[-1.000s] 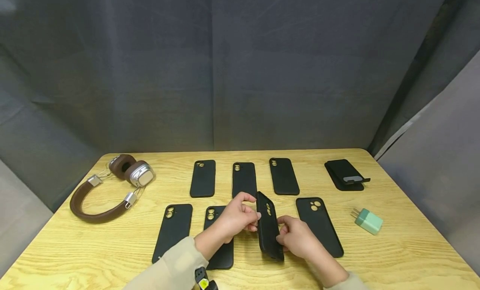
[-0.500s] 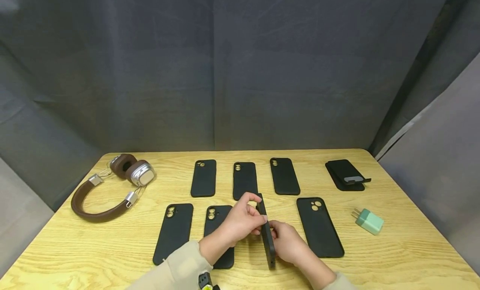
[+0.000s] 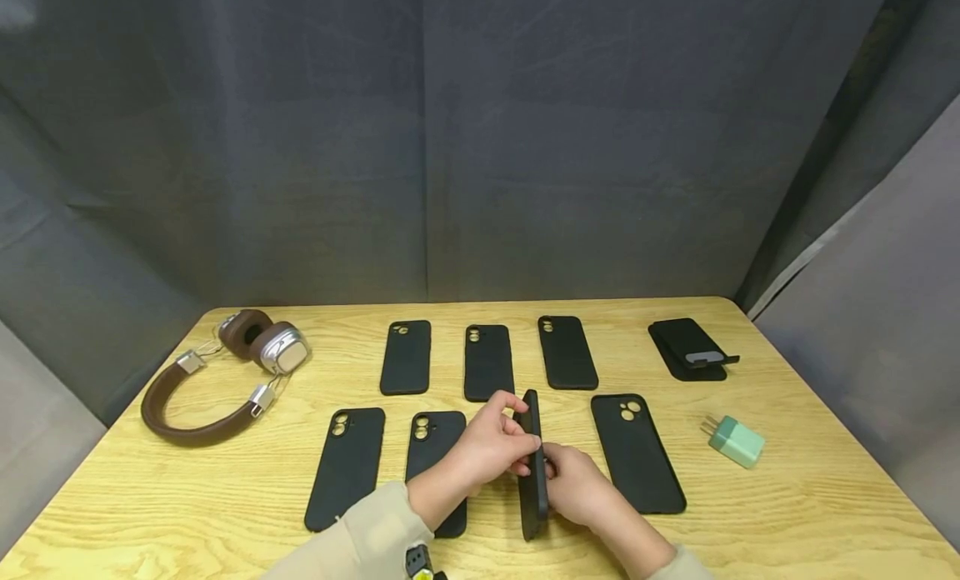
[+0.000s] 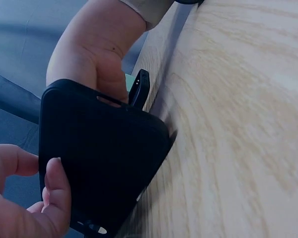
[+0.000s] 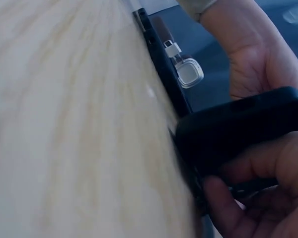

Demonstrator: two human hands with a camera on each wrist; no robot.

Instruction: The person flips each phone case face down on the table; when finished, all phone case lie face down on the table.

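A black phone case (image 3: 532, 492) stands nearly upright on edge between my hands, edge-on to the head view. My left hand (image 3: 489, 445) pinches its upper part, thumb on the near side. In the left wrist view, one broad face of the case (image 4: 99, 148) shows, with cutouts at its ends. My right hand (image 3: 576, 484) holds the case from the right side; its fingertips are partly hidden behind it. In the right wrist view, the right thumb and fingers (image 5: 260, 166) lie at the case's lower edge. Just right lies another black phone case (image 3: 639, 455), flat.
Several black phone cases lie flat: three in the back row, such as one case (image 3: 567, 352), and two at front left, including another case (image 3: 347, 470). Brown headphones (image 3: 198, 430) lie far left. A black folding stand (image 3: 688, 348) and green charger plug (image 3: 738, 442) are right.
The held phone case has turned from showing its broad face to standing edge-on. My left hand has shifted slightly right with it, and my right hand slightly left.
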